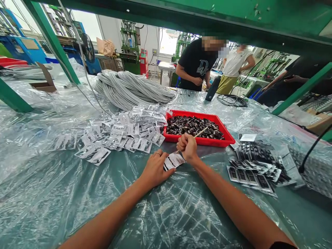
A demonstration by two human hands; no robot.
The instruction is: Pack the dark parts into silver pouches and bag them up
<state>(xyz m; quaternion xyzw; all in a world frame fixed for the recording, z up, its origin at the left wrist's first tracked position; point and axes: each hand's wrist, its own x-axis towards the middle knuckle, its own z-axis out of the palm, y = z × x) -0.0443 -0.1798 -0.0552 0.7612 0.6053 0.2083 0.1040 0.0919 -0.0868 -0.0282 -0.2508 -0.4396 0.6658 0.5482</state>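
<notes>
My left hand (155, 167) rests on the table with its thumb and fingers either side of a small flat silvery packet (172, 162), gripping it against the surface. Just beyond the packet's right end, my right hand (187, 146) is closed in a fist around a thin pale stick (201, 132). The stick slants, its upper end over a red tray (228, 142) and its lower end near the packet. Inside the tray lie many small dark pieces (192, 125). Left of the tray spreads a loose pile of similar silvery packets (121, 133).
Stacked packs with dark pieces (252, 169) lie to the right. A coil of grey cable (132, 88) and a dark bottle (213, 88) stand farther back. Clear plastic sheeting (77, 200) covers the table. A green frame beam (181, 17) crosses overhead; several people are beyond the table.
</notes>
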